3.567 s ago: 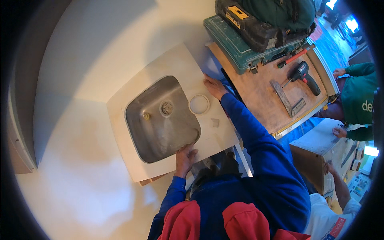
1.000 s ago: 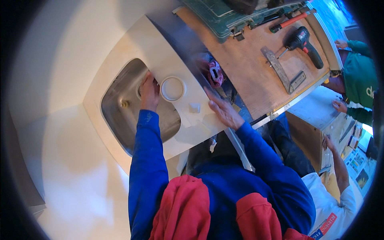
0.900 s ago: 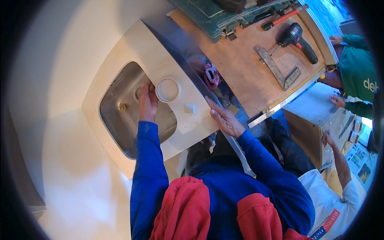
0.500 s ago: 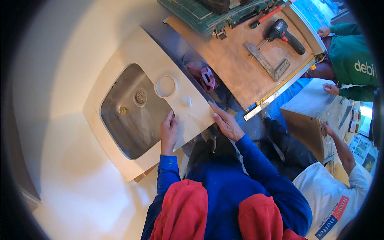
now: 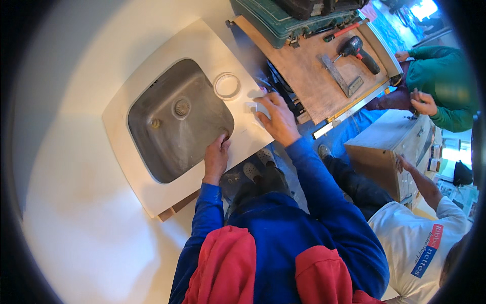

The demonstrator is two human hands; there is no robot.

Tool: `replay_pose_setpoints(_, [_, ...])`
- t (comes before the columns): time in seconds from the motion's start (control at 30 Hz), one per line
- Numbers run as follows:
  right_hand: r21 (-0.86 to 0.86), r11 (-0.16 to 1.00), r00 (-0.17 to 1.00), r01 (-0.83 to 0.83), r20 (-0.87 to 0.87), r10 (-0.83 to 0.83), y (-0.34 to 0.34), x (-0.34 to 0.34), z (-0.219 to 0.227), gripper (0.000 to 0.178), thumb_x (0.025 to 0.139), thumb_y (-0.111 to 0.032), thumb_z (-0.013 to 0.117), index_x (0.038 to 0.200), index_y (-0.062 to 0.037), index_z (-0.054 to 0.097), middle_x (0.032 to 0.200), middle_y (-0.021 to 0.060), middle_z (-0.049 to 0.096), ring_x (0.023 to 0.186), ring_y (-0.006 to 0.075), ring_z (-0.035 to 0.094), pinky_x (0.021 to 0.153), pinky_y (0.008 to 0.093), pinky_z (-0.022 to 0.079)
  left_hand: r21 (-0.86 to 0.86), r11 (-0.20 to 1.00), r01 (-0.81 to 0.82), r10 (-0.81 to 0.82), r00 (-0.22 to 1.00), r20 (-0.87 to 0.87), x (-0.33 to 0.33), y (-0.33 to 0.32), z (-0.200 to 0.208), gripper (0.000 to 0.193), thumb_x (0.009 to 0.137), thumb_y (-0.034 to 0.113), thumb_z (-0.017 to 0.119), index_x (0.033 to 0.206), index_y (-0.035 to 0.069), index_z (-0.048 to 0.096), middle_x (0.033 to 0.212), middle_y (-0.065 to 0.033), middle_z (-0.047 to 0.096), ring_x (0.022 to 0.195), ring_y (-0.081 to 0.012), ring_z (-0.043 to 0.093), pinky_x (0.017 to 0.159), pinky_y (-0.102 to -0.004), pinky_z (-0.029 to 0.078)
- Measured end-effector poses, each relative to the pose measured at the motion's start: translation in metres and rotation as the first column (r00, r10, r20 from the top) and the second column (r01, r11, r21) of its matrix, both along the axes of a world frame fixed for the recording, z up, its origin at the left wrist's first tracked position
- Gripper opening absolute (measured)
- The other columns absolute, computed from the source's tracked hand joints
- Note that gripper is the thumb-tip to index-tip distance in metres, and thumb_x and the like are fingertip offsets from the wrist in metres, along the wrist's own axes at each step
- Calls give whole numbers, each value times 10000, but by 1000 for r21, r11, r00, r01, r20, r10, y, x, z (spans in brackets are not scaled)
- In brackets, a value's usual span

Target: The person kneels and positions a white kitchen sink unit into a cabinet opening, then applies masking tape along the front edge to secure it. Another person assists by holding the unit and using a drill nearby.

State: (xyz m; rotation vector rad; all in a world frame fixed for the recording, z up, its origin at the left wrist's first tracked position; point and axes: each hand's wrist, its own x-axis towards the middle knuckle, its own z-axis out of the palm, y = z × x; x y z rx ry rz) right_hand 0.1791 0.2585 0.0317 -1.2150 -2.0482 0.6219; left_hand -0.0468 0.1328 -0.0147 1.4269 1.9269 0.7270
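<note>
A white countertop (image 5: 248,136) with a steel sink (image 5: 169,144) set in it lies in front of me. My left hand (image 5: 216,159) grips the countertop at the sink opening, its fingers curled over the inner edge into the basin. Above the countertop's right side is my right hand (image 5: 278,119), open, with thumb and fingers apart. Close to its fingertips sits a small white block (image 5: 250,107). A pale ring, perhaps a tape roll (image 5: 216,89), rests beside the sink. The tips of some right-hand fingers, at the countertop's edge, are hard to make out.
Right of the countertop, a wooden board (image 5: 298,66) carries a green toolbox (image 5: 276,25), a cordless drill (image 5: 360,54) and a try square (image 5: 336,76). A wooden cabinet (image 5: 374,137) stands farther right, with a person in green (image 5: 440,73) and another in a white shirt (image 5: 410,243) beside it.
My right hand has let go of the countertop's near corner and moved up along its right side. My left hand stays at the sink edge. The person in green has raised a hand.
</note>
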Motion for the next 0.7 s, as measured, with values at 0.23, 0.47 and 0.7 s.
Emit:
replay_pose_setpoints(0.23, [113, 957, 914, -267, 343, 215, 26, -23, -15, 267, 835, -155, 722, 1090, -77, 706, 1119, 136, 634, 1088, 335, 626, 927, 435, 529, 91, 995, -40, 44, 998, -44, -33, -35, -7, 330, 1007, 192, 653, 1292, 28, 682, 1185, -239, 729, 1097, -423, 701, 947, -449, 549])
replay_pose_setpoints(0.47, [202, 962, 966, -182, 220, 136, 38, -18, -28, 283, 919, -105, 633, 1193, -54, 679, 1048, 144, 708, 903, 350, 698, 789, 444, 579, 115, 975, 191, -145, 934, -327, -24, -68, 24, 690, 888, 292, 795, 1493, 77, 541, 1450, -183, 602, 1355, -346, 557, 1192, -567, 346])
replay_pose_setpoints(0.7, [-627, 774, 722, -90, -576, -383, -23, 42, 3, 293, 1035, -243, 490, 1109, -37, 686, 877, 81, 674, 748, 183, 661, 648, 316, 535, 24, 958, 287, -246, 860, -447, -21, -81, 29, 975, 810, 314, 853, 1620, 119, 345, 1588, -127, 449, 1462, -325, 425, 1243, -611, 255])
